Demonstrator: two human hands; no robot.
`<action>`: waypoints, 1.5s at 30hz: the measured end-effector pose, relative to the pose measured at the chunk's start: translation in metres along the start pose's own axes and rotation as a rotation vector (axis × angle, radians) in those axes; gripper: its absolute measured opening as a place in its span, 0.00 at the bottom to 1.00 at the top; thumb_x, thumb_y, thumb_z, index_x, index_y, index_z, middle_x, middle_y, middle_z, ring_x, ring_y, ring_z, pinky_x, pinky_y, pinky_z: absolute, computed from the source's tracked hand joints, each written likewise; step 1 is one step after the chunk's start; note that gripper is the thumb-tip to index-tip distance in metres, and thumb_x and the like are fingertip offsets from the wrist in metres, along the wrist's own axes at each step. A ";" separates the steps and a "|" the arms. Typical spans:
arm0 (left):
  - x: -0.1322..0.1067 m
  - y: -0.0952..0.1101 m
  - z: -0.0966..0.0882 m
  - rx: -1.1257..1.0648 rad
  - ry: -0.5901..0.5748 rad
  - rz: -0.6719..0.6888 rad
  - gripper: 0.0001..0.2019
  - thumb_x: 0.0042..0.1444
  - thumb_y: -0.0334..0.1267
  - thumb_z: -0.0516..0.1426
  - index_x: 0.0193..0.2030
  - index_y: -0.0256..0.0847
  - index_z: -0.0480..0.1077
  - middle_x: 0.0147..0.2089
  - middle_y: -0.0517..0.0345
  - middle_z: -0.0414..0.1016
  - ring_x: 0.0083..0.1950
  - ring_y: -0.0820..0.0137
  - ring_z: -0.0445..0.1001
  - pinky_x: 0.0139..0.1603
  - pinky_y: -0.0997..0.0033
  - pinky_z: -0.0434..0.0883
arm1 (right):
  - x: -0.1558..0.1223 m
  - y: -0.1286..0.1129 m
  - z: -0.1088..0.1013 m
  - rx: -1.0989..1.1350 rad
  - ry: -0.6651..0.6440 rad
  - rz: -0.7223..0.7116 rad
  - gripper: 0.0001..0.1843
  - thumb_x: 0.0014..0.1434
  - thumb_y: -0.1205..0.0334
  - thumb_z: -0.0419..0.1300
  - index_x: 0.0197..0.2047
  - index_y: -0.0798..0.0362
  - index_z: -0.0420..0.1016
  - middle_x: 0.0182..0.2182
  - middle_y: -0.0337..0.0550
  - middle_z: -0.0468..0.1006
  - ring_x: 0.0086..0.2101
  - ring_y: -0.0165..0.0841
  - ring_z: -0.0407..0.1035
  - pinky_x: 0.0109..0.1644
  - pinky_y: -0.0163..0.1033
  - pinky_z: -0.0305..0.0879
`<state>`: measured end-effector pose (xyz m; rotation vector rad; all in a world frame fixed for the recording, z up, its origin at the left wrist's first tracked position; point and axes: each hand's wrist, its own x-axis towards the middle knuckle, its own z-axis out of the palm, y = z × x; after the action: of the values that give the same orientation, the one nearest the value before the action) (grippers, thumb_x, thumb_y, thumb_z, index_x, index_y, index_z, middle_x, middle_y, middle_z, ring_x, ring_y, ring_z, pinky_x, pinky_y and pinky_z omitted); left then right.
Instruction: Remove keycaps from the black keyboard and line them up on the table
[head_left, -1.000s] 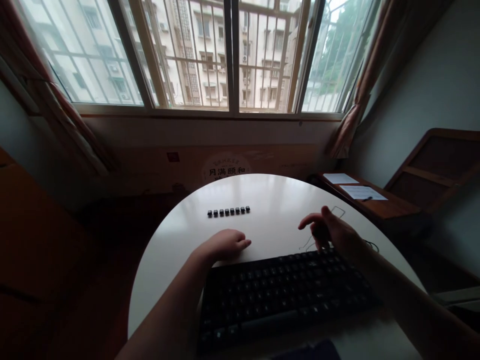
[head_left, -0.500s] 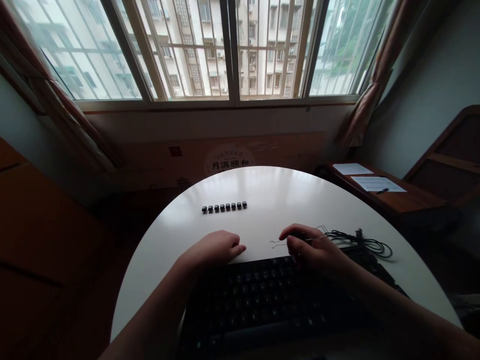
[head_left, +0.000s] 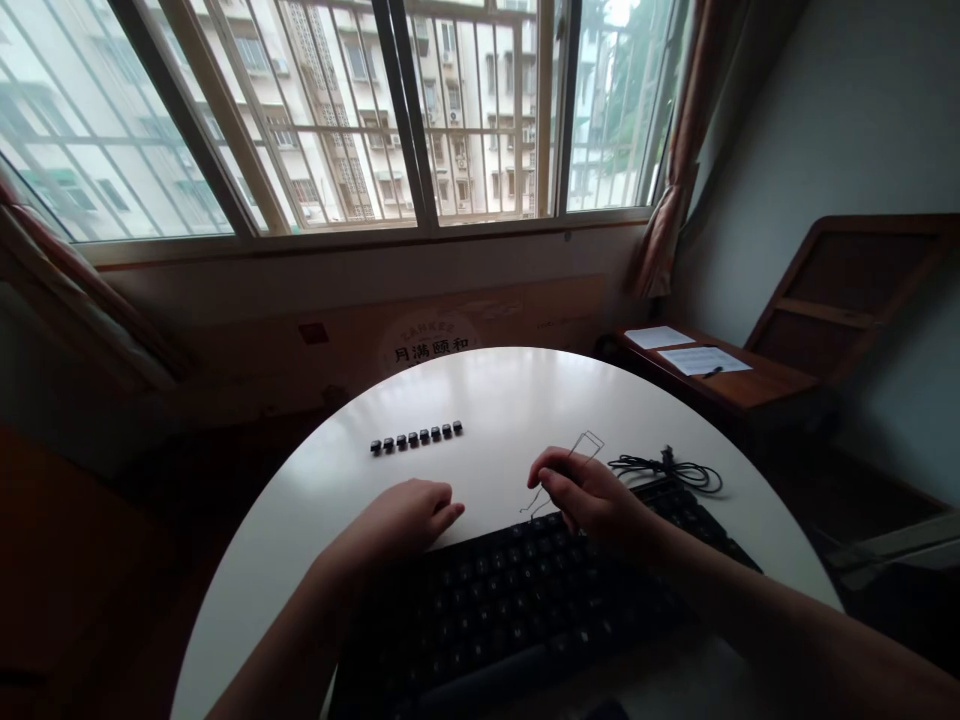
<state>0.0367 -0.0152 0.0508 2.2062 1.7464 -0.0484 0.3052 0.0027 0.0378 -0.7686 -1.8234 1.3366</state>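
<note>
A black keyboard [head_left: 525,610] lies on the round white table [head_left: 495,400] right in front of me. My left hand [head_left: 405,520] rests at the keyboard's far left edge, fingers curled loosely and flat on the table, holding nothing. My right hand [head_left: 589,495] is closed in a pinch on a thin wire keycap puller [head_left: 581,447], whose lower tips hang just above the keyboard's top row. A row of several loose black keycaps [head_left: 416,438] sits on the table beyond my left hand.
The keyboard's black cable [head_left: 667,468] lies coiled on the table to the right. A wooden side table [head_left: 720,385] with papers [head_left: 701,360] stands at the right, a wooden frame [head_left: 847,300] leaning behind it. A cardboard box [head_left: 427,335] sits under the window.
My right hand went from open above the keyboard's right end to pinching the wire puller, then carried it left towards the keyboard's top row. The camera swung right. My left hand stayed.
</note>
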 end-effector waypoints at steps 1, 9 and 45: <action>-0.001 0.003 -0.002 0.015 0.028 0.012 0.23 0.63 0.57 0.46 0.27 0.41 0.67 0.30 0.55 0.73 0.29 0.67 0.67 0.27 0.69 0.55 | -0.001 -0.002 0.001 -0.034 0.001 -0.025 0.10 0.66 0.57 0.54 0.40 0.54 0.71 0.20 0.32 0.62 0.18 0.23 0.55 0.20 0.29 0.52; -0.014 0.030 -0.018 0.125 0.183 0.066 0.20 0.65 0.49 0.46 0.25 0.40 0.61 0.27 0.57 0.68 0.28 0.69 0.63 0.28 0.70 0.53 | 0.000 -0.004 0.002 -0.052 -0.034 -0.089 0.08 0.66 0.59 0.55 0.41 0.54 0.72 0.21 0.32 0.62 0.20 0.23 0.54 0.21 0.29 0.52; -0.011 0.012 -0.007 0.076 0.180 0.111 0.21 0.63 0.50 0.49 0.24 0.40 0.67 0.26 0.55 0.70 0.28 0.69 0.65 0.29 0.68 0.56 | -0.001 0.015 0.007 -0.102 -0.199 0.042 0.14 0.67 0.52 0.54 0.48 0.53 0.70 0.30 0.40 0.74 0.30 0.29 0.69 0.33 0.34 0.67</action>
<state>0.0444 -0.0257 0.0625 2.4254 1.7353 0.1148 0.3003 0.0021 0.0223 -0.7533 -2.0551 1.3982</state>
